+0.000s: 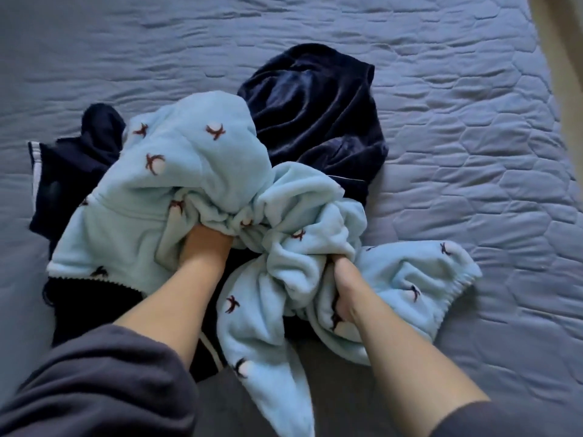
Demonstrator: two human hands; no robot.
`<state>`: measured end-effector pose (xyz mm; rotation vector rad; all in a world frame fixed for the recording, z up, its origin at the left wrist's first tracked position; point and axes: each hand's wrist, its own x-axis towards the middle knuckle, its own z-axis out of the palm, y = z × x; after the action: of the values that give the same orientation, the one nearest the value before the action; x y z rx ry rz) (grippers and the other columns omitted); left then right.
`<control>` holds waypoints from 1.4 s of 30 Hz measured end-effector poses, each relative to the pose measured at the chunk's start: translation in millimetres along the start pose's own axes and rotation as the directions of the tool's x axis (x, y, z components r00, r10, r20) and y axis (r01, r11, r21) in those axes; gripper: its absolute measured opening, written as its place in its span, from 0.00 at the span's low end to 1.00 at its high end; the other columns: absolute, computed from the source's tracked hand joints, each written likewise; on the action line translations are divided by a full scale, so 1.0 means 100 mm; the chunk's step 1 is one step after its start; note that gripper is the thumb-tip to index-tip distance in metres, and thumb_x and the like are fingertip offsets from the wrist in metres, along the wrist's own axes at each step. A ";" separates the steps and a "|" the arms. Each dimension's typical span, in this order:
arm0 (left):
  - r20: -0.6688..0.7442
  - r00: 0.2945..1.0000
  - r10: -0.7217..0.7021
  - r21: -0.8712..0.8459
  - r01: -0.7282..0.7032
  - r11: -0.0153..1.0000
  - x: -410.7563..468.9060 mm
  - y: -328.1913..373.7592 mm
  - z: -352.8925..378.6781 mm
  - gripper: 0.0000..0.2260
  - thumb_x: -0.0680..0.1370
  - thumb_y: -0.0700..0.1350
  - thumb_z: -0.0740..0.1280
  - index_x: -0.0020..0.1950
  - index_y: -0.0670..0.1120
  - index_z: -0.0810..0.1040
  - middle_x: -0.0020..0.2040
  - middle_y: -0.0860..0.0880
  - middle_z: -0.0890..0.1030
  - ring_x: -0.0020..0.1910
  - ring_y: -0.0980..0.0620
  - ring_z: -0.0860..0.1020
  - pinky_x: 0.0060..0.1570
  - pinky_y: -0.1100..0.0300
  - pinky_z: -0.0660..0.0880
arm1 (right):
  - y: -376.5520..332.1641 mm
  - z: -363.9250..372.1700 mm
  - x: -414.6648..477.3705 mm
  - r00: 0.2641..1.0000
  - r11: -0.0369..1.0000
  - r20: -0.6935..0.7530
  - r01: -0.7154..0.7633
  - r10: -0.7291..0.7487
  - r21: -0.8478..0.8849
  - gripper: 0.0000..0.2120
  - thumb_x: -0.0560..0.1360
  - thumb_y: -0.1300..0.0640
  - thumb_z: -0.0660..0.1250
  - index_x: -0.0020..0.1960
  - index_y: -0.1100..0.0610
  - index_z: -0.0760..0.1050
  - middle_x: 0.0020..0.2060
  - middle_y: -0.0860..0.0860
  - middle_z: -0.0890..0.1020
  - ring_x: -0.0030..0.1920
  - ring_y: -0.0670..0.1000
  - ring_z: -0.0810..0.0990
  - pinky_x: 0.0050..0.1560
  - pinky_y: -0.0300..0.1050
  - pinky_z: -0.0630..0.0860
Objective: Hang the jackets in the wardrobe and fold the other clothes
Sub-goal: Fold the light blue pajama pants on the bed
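Observation:
A light blue fleece garment (189, 165) with small dark red motifs lies crumpled on top of a pile in the middle of the bed. My left hand (205, 244) is buried in its bunched middle, fingers hidden in the folds and gripping the fabric. To the right, my right hand (344, 288) grips another bunch of the same fleece near an elastic cuff (454, 279). Under it lie a dark navy velvety garment (318, 115) at the back and a dark navy garment with white stripes (53, 171) at the left.
The pile sits on a grey-blue quilted bedspread (473, 152) that fills the view. A pale vertical strip (555, 58), perhaps a curtain or wall edge, runs down the top right corner. My dark grey sleeves show at the bottom corners.

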<state>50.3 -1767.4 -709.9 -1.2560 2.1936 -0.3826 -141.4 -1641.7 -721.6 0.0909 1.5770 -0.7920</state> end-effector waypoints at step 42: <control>0.036 0.842 0.538 -0.965 -0.110 0.237 -2.01 1.06 -3.77 0.18 0.63 0.48 0.64 0.52 0.52 0.78 0.46 0.53 0.83 0.46 0.54 0.80 0.46 0.59 0.78 | -0.61 -2.58 -2.28 0.781 0.670 0.016 0.546 -0.624 -0.503 0.08 0.70 0.67 0.72 0.49 0.65 0.78 0.51 0.63 0.77 0.49 0.53 0.75 0.49 0.42 0.70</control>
<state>-173.9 -1553.7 -396.3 -1.1026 2.2030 1.4961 -345.9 -1463.5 -501.4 -0.7909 1.9459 -0.8634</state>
